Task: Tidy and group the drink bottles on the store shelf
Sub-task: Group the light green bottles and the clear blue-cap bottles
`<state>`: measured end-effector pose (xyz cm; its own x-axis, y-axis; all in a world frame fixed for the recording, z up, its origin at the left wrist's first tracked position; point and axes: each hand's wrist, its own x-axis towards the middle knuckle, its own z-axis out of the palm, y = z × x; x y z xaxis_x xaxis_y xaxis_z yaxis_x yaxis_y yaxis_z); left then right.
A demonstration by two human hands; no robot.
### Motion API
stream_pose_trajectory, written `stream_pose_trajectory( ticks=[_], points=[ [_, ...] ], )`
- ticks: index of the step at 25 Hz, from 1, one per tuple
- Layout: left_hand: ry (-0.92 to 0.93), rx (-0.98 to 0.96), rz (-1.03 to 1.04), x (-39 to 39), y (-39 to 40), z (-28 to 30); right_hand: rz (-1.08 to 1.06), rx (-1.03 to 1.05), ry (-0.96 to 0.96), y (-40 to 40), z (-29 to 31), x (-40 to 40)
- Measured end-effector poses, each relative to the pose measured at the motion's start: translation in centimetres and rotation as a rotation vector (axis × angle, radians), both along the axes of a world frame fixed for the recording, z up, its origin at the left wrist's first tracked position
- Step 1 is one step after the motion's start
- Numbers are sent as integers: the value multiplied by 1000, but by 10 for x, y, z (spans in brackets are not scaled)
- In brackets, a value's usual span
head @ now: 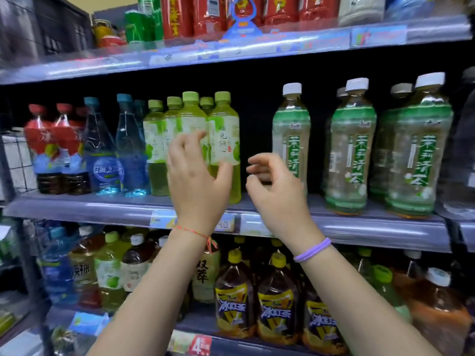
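Observation:
On the middle shelf (372, 223) stands a cluster of yellow-green tea bottles (225, 140) with green caps. My left hand (198, 178) is raised in front of them, fingers loosely spread, thumb beside the front right bottle; it grips nothing. My right hand (279, 188) hovers in the dark gap to the right of that cluster, fingers loosely curled and holding nothing. Just right of it stands a single white-capped green-label tea bottle (291, 140). Further right are more of the same kind (352, 150), in two front rows.
Blue water bottles (105, 150) and red-capped bottles (48, 147) fill the shelf's left end. The upper shelf (257, 50) carries red and green drinks. The lower shelf holds dark iced-tea bottles (235, 299) with yellow caps and other mixed drinks.

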<state>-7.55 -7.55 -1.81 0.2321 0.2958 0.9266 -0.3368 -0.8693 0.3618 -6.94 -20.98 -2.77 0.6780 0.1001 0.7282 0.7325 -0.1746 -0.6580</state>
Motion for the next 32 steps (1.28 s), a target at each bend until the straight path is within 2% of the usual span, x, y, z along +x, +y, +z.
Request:
stream_pose_trajectory(
  ticks=[5, 9, 17, 24, 28, 32],
  points=[
    [217, -70, -27, 23, 51, -4, -252, -292, 188, 58, 13, 30],
    [255, -28, -65, 36, 72, -9, -323, -297, 325, 75, 21, 49],
    [259, -29, -160, 40, 72, -12, -557, -381, 388, 75, 25, 55],
    [272, -40, -261, 31, 62, -15, -499, -353, 478, 73, 32, 56],
    [274, -40, -387, 33, 56, -16, -355, -134, 345, 72, 27, 33],
    [318, -36, -506, 33, 39, -18, -249, 17, 368, 70, 14, 28]
  ],
)
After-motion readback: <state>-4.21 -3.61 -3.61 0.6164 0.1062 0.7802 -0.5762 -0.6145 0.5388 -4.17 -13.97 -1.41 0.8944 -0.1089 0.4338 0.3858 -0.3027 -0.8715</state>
